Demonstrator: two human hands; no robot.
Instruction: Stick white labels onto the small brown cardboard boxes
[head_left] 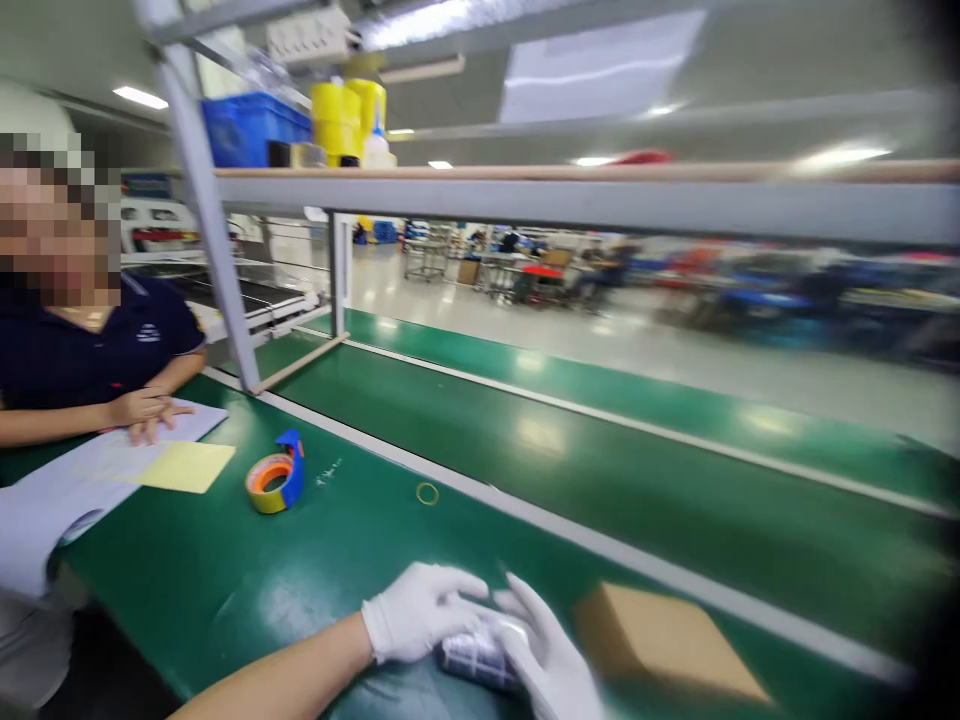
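Both my hands wear white gloves and meet at the bottom middle over the green bench. My left hand (416, 610) curls its fingers over a small dark object wrapped in shiny clear film (476, 655). My right hand (547, 655) holds the same object from the right with its fingers wrapped on it; one finger points up. The object is blurred and I cannot name it. A flat brown cardboard box (660, 640) lies just right of my hands.
A tape dispenser with yellow tape (275, 478) and a rubber band (427, 493) lie on the green bench (225, 580). A person in a dark shirt (82, 350) sits at left, a hand on papers (112, 465). A green conveyor belt (600, 470) runs behind; a shelf (585, 195) hangs overhead.
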